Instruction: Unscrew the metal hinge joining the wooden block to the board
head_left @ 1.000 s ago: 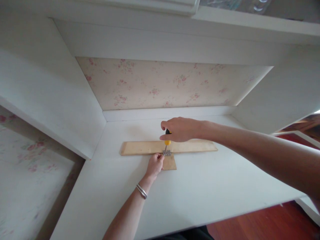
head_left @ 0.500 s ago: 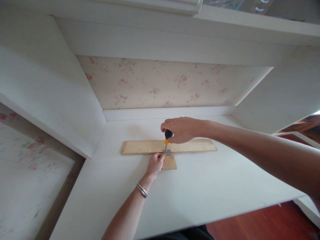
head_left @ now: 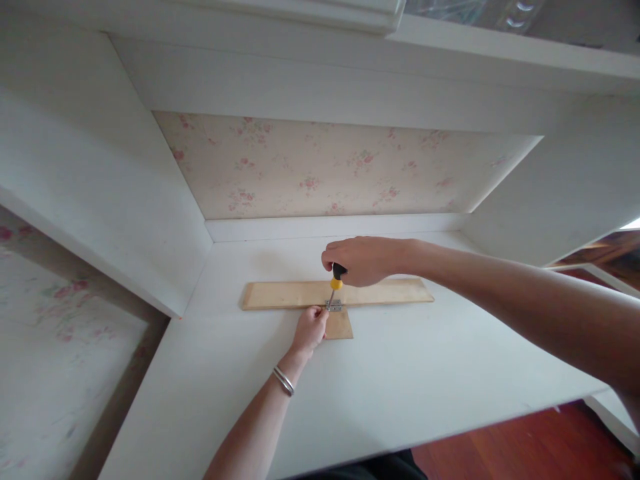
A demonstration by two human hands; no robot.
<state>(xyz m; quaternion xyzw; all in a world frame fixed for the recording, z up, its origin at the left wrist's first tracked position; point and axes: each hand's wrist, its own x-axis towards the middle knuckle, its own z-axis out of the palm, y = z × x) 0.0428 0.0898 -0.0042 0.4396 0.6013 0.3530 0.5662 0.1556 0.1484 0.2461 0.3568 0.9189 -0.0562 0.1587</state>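
Right hand, fingers wrapped round an upright screwdriver, drives down into the hinge that left hand fingertips pinch just beside, on the long plank lying left-right.

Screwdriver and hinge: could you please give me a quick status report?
Right hand grips screwdriver, tip on hinge. Left hand steadies hinge where the wooden boards meet. Nothing in the way.

A long board is lying crosswise mid-desk, nearer the back edge; a small board is butting its front edge, a hinge bridging both.
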